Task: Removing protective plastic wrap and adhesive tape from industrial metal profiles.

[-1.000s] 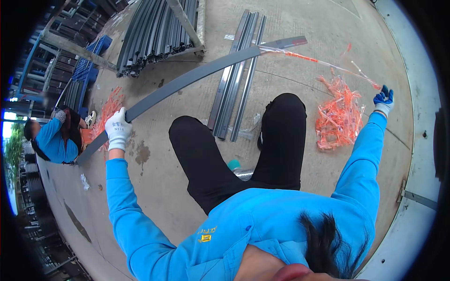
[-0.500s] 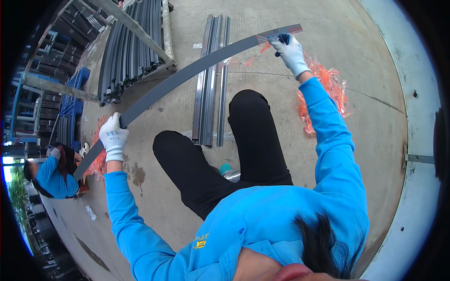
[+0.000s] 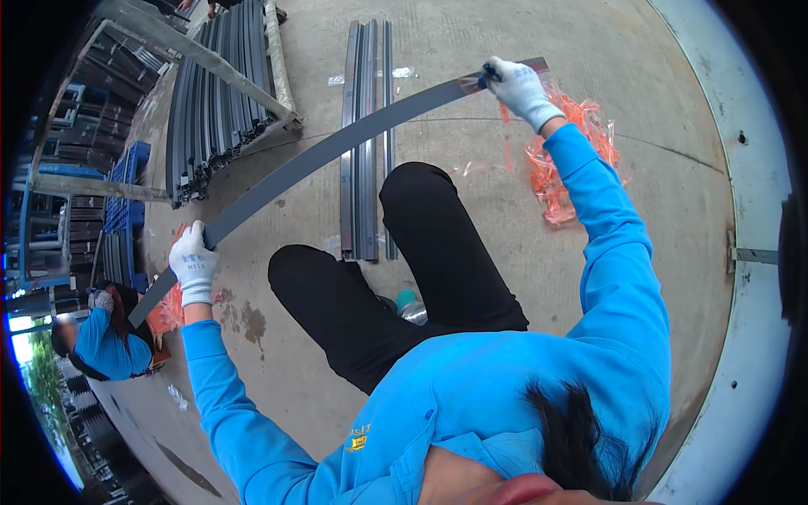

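Note:
A long flat grey bar stretches across in front of me, from lower left to upper right, above my knees. My left hand, in a white glove, is closed round it near its left end. Near the other end my right hand, also gloved, is closed on the bar beside clear wrapping with reddish marks. Its fingertips look dark blue and are partly hidden. Beneath the bar, several long grey profiles lie side by side on the concrete floor, just beyond my knees.
Crumpled orange film lies to the right, with more film at left. A metal rack holds stacked profiles. Another person sits low at far left, near the bar's end. A bottle stands between my legs.
My left hand and the bar's left part have come slightly lower and nearer. The right hand has shifted down slightly along with its end of the bar. My view has shifted a little.

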Demonstrator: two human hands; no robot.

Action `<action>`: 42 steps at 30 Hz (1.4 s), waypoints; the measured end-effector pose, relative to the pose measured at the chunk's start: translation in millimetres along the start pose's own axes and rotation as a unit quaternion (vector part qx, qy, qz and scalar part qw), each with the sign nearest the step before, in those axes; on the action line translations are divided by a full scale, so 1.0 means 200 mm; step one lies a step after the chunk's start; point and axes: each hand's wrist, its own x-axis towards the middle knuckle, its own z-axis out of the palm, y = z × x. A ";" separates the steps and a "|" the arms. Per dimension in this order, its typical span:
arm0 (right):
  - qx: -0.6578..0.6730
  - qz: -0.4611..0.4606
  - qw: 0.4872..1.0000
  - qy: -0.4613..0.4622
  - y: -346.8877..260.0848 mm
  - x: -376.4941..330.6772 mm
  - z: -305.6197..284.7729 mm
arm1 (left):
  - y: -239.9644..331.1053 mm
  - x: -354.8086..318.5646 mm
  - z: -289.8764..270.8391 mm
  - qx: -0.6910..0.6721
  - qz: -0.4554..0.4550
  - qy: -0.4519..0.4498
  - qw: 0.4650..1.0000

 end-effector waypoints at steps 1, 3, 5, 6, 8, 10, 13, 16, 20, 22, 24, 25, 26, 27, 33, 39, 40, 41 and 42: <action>-0.004 0.031 0.999 0.002 0.06 0.00 -0.03 | -0.04 -0.02 0.06 -0.009 -0.006 0.006 1.000; -0.059 0.069 0.996 0.005 0.25 -0.02 -0.11 | -0.12 -0.03 0.13 -0.020 -0.010 0.015 1.000; -0.092 0.112 0.989 -0.002 0.49 -0.08 -0.20 | -0.19 -0.07 0.17 -0.017 -0.032 -0.012 0.999; -0.137 0.134 0.981 -0.005 0.65 -0.12 -0.24 | -0.24 -0.09 0.19 -0.023 -0.047 -0.046 0.998; -0.210 0.185 0.960 -0.026 0.92 -0.24 -0.36 | -0.36 -0.20 0.23 -0.042 -0.070 -0.058 0.995; -0.259 0.263 0.928 -0.053 1.14 -0.32 -0.49 | -0.55 -0.33 0.31 -0.042 -0.067 -0.071 0.994; -0.307 0.384 0.869 -0.056 1.46 -0.51 -0.76 | -0.63 -0.46 0.28 -0.078 -0.110 -0.078 0.988; 0.000 0.518 0.815 0.260 1.82 -0.82 -1.15 | -0.83 -0.76 0.20 -0.036 -0.166 -0.140 0.975; 0.252 0.460 0.697 0.488 1.57 -0.87 -0.97 | -0.89 -1.01 0.12 0.016 -0.242 -0.196 0.950; 0.200 0.462 0.698 0.509 1.52 -0.99 -0.91 | -0.68 -0.89 0.05 -0.012 -0.197 -0.260 0.945; 0.208 0.506 0.780 0.302 1.46 -1.07 -0.65 | -0.57 -0.91 0.02 -0.040 -0.197 -0.260 0.944; 0.223 0.549 0.788 0.168 1.54 -1.21 -0.52 | -0.51 -0.89 0.04 -0.077 -0.198 -0.255 0.943; 0.289 0.592 0.745 0.101 1.49 -1.23 -0.43 | -0.48 -0.91 0.00 -0.073 -0.199 -0.258 0.943; 0.351 0.627 0.694 0.034 1.44 -1.24 -0.35 | -0.45 -0.92 -0.03 -0.066 -0.198 -0.268 0.940; 0.184 0.548 0.781 0.237 1.51 -1.04 -0.44 | -0.61 -1.34 -0.06 0.014 -0.272 -0.306 0.912; 0.170 0.437 0.861 0.199 1.67 -0.87 -0.47 | -0.48 -1.51 0.04 -0.054 -0.364 -0.315 0.875; 0.170 0.432 0.870 0.168 1.67 -0.88 -0.47 | -0.44 -1.49 0.02 -0.052 -0.378 -0.319 0.868; 0.169 0.427 0.877 0.141 1.65 -0.86 -0.45 | -0.48 -1.55 0.02 -0.057 -0.397 -0.313 0.861; 0.163 0.421 0.885 0.116 1.59 -0.78 -0.43 | -0.50 -1.60 0.03 -0.067 -0.413 -0.306 0.855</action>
